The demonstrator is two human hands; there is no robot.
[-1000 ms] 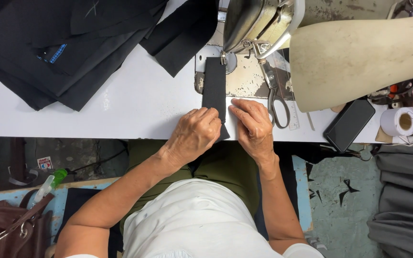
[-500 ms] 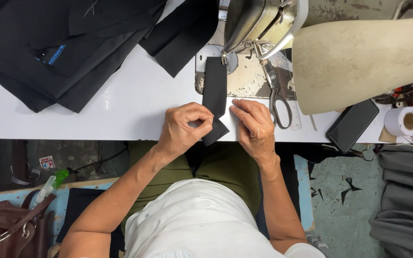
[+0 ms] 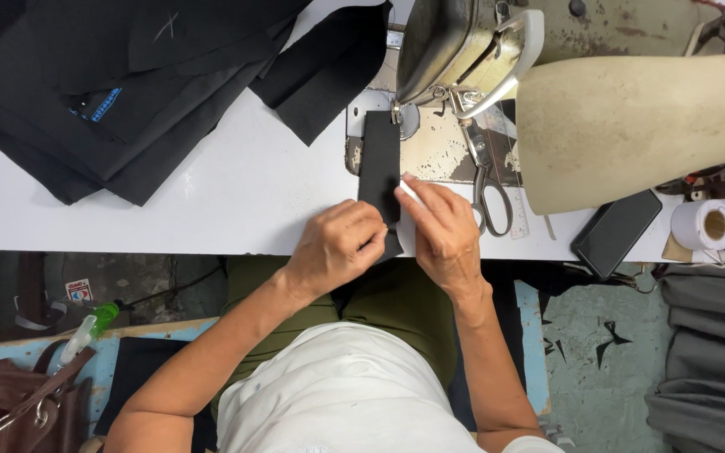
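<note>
A narrow black fabric strip lies on the white table, its far end under the sewing machine's needle area. My left hand is curled at the table's near edge, pinching the strip's near end. My right hand rests just right of the strip, its fingertips holding a small white stick against the strip's right edge. The strip's near end is partly hidden by my left fingers.
A sewing machine with a cream body fills the far right. Scissors, a dark phone and a white tape roll lie to the right. Black fabric pieces are piled at the far left.
My left hand has slid left and closed its fingers on the strip's near end. My right hand has reached forward, and a white stick now shows at its fingertips.
</note>
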